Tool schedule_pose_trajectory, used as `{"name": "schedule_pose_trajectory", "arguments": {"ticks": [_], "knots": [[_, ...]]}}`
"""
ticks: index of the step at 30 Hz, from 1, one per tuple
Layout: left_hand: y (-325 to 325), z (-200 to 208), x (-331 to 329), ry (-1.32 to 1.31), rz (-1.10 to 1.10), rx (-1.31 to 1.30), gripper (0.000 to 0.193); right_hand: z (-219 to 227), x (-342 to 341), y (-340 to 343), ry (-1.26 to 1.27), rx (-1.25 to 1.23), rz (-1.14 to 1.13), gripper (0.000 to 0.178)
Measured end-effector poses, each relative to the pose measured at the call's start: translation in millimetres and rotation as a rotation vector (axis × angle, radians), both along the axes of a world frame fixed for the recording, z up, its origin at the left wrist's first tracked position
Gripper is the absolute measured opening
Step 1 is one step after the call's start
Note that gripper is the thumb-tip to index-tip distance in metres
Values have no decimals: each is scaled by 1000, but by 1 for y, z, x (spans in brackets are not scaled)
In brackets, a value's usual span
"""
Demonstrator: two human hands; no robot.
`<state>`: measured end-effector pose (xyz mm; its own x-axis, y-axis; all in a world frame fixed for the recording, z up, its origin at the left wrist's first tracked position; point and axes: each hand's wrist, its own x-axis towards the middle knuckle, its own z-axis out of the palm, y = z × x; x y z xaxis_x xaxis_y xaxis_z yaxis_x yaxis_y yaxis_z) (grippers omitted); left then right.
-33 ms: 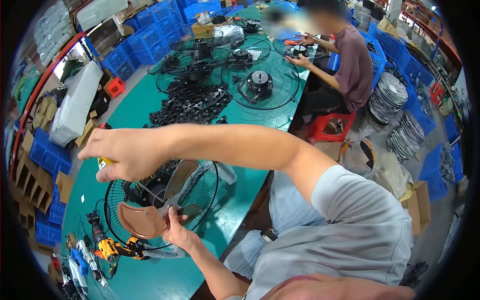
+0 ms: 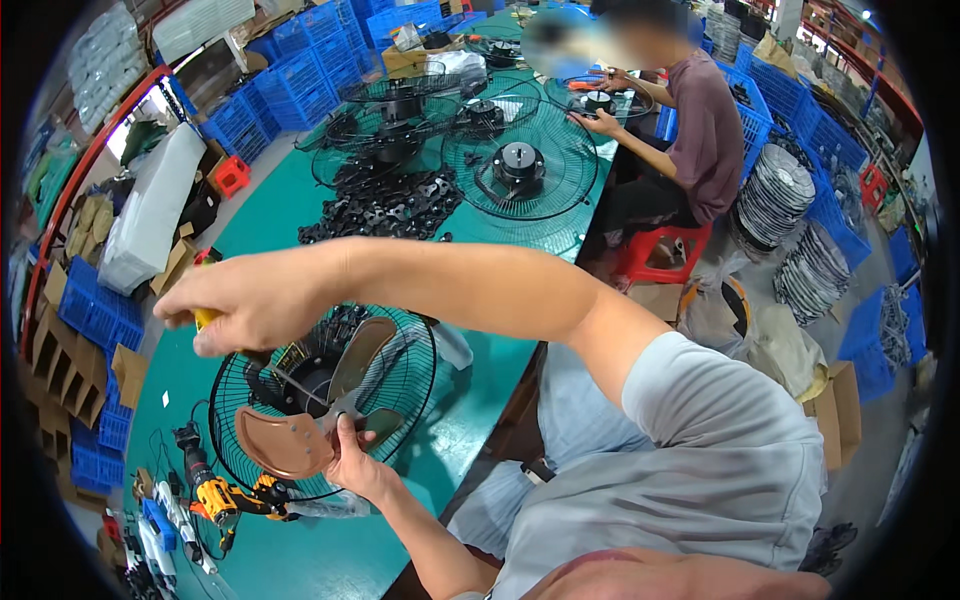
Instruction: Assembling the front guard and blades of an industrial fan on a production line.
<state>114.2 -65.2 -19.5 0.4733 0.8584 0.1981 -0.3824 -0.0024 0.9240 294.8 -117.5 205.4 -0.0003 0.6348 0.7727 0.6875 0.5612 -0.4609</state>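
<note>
lower left of frame: left hand (image 2: 352, 462) pinching brown fan blade (image 2: 300, 430) inside wire guard (image 2: 400, 400); right hand (image 2: 250, 300) above, gripping yellow-handled screwdriver (image 2: 204, 318).

A fan blade (image 2: 318, 415) sits in a wire fan guard (image 2: 400, 400) on the near table (image 2: 480, 360). A cordless drill (image 2: 215, 490) lies left of the guard. Farther back lies a pile of brackets (image 2: 385, 205), with more motor-fitted guards (image 2: 520, 165) behind and to its right.
</note>
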Motion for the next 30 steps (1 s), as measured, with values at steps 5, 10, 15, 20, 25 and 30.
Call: {"name": "schedule_pose_trajectory", "arguments": {"ticks": [5, 10, 15, 20, 25, 30], "knots": [[4, -8, -5, 21, 69, -18, 10, 12, -15, -10, 100, -118, -11, 36], [8, -13, -5, 14, 21, 9, 10, 6, -29, -10, 0, -54, -290, 39], [3, -7, -2, 26, 19, 0, 9, 10, 3, 0, 165, -217, 361, 29], [3, -5, -3, -15, 21, 23, 7, 7, -22, -9, 235, -237, 8, 30], [6, -9, -7, -2, 48, 25, 6, 16, -14, 5, 132, -195, 78, 28], [8, -12, -7, -3, 4, 30, 10, 30, -5, 29, 503, -483, 521, 23]]}}
